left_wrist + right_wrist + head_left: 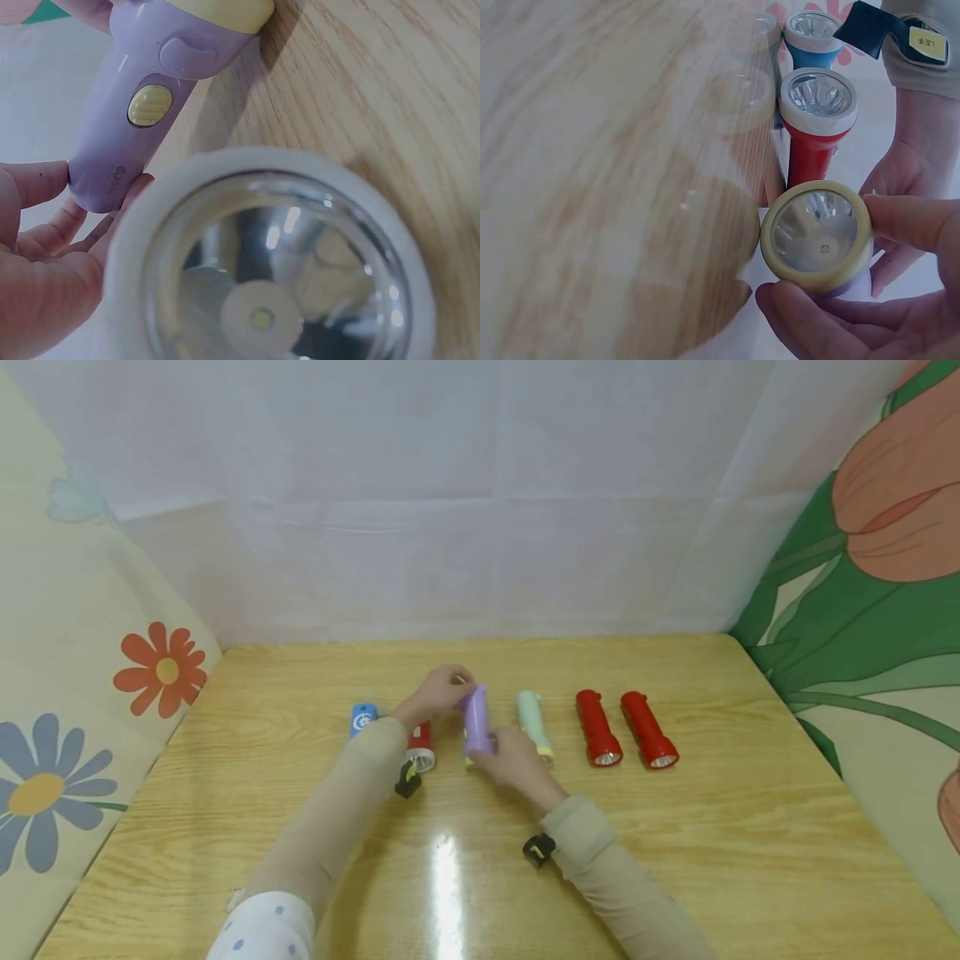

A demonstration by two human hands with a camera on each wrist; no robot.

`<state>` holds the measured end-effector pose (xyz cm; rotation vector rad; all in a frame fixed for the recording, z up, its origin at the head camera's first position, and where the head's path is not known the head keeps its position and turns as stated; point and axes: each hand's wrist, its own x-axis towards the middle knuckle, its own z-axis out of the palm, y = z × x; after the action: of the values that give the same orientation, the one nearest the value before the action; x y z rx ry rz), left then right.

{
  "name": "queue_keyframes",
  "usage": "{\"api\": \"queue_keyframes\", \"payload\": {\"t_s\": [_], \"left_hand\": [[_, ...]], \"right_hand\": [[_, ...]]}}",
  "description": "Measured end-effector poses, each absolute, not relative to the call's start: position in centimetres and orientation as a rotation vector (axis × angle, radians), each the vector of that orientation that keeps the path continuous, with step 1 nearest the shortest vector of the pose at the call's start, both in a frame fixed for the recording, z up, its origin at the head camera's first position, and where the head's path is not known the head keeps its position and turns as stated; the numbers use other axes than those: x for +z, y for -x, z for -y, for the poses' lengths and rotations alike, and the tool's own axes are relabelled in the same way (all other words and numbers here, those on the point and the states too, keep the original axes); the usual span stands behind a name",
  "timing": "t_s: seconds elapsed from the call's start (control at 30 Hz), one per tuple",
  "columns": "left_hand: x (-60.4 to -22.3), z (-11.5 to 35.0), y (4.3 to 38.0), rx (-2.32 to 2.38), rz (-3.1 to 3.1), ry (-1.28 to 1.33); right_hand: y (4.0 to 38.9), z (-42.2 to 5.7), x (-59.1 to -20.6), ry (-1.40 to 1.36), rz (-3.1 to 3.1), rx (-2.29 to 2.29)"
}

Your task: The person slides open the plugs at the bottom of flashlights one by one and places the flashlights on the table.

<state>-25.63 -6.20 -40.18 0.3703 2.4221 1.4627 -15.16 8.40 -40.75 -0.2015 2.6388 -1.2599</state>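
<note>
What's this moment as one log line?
left hand: pinches tail of purple cylindrical flashlight with yellow rim | right hand: holds its head | pale green cylindrical flashlight: right of purple one

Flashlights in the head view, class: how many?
6, left to right: blue flashlight, white-rimmed red one, held purple one, mint one, two plain red ones rightmost. Others may be hidden.

Right hand (900, 300) pinches yellow-rimmed flashlight (815, 232); red flashlight (810, 154) beyond; left hand (904, 172), contact unclear.

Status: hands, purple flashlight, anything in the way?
Left hand pinches tail of purple flashlight. Right hand grips its lens end. Nothing visibly blocking; white-rimmed red flashlight and mint flashlight flank it.
</note>
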Motion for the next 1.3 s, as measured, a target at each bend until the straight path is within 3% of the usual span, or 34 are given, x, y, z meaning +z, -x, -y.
{"api": "queue_keyframes", "payload": {"t_s": [1.3], "left_hand": [[-38.5,7.8,25.2,1.663,-2.256,-0.402]], "right_hand": [[16.5,-8.1,-41.0,0.186,-2.6,-1.325]]}}
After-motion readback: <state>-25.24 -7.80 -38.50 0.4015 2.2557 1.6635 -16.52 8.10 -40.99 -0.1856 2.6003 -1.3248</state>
